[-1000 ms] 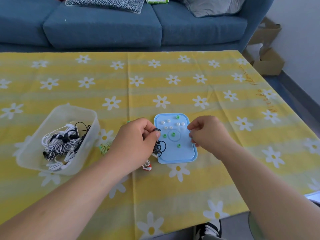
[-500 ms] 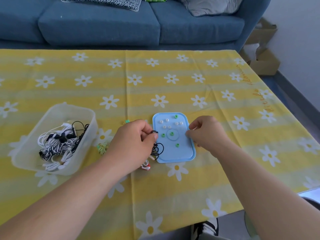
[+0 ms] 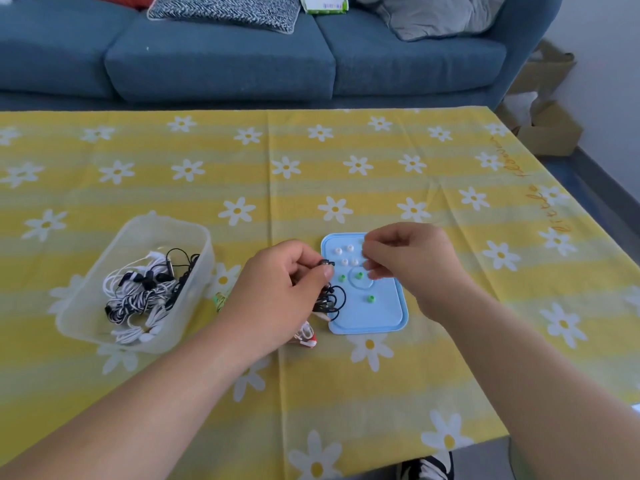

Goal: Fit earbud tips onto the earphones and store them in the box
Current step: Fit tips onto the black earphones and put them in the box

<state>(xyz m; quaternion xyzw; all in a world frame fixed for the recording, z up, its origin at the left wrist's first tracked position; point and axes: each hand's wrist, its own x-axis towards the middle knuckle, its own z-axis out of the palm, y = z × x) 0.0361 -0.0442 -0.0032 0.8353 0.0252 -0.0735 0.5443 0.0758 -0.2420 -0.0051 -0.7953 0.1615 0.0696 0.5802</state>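
The right hand (image 3: 412, 261) has moved from the tray's (image 3: 381, 317) right edge to above its top. Its fingertips are pressed together, and whether they hold a tip cannot be told. The left hand (image 3: 277, 296) pinches a black earphone (image 3: 325, 264) at the tray's left edge. The tips (image 3: 370, 298) look tiny, soft and light, best pinched by the rim.

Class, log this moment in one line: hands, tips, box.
left hand: holds black earphone | right hand: pinched above blue tray, contents unclear | tips: loose on tray | box: earphones inside
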